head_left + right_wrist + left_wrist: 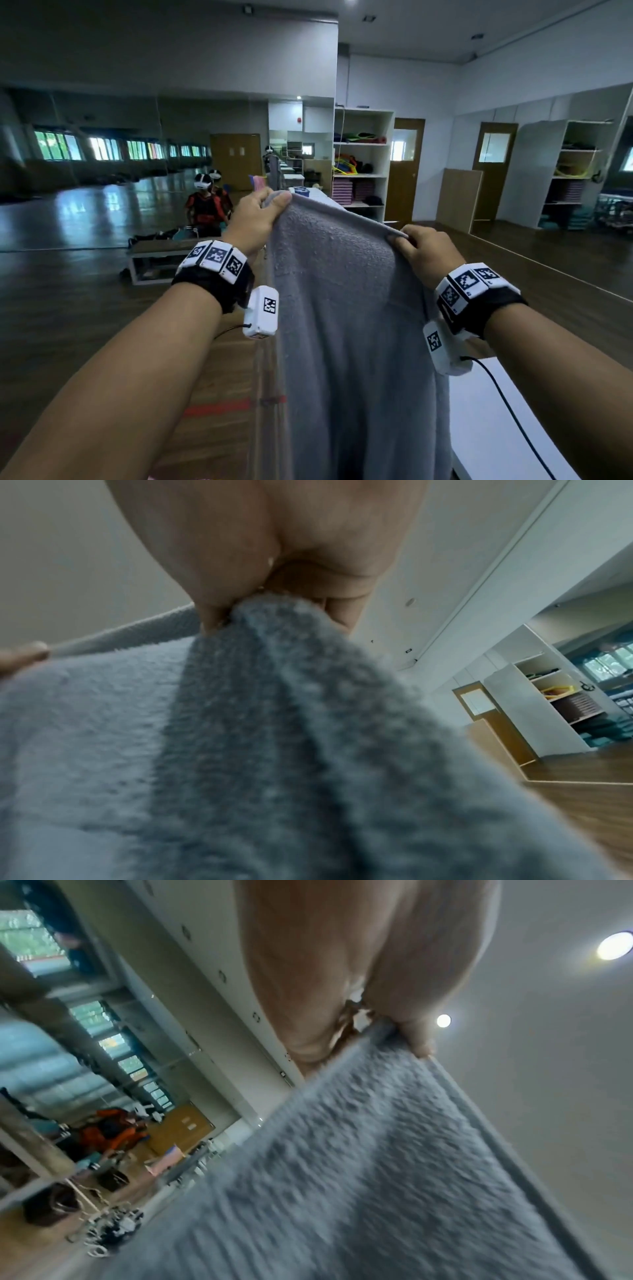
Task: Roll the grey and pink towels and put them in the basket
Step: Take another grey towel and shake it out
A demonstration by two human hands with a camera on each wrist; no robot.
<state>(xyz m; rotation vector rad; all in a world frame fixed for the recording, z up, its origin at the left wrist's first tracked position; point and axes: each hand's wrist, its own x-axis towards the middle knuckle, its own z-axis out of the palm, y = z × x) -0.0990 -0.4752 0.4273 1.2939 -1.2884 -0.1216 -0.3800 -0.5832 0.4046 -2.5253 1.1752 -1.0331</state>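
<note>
I hold the grey towel (346, 325) up in the air in front of me, and it hangs down long past the bottom of the head view. My left hand (263, 216) pinches its top left corner. My right hand (416, 245) pinches the top right corner, a little lower. The left wrist view shows the thumb clamped on the grey towel (377, 1164) edge. In the right wrist view the fingers bunch a fold of the grey towel (274, 737). A pink towel (257, 181) shows small behind my left hand. No basket is in view.
A white table (493, 425) lies at the lower right, partly behind the towel. A wooden floor (85, 308) stretches left. White shelves (363, 161) with mats stand ahead, more shelves (568, 171) at right. A low bench (154, 257) and mirrored wall are at left.
</note>
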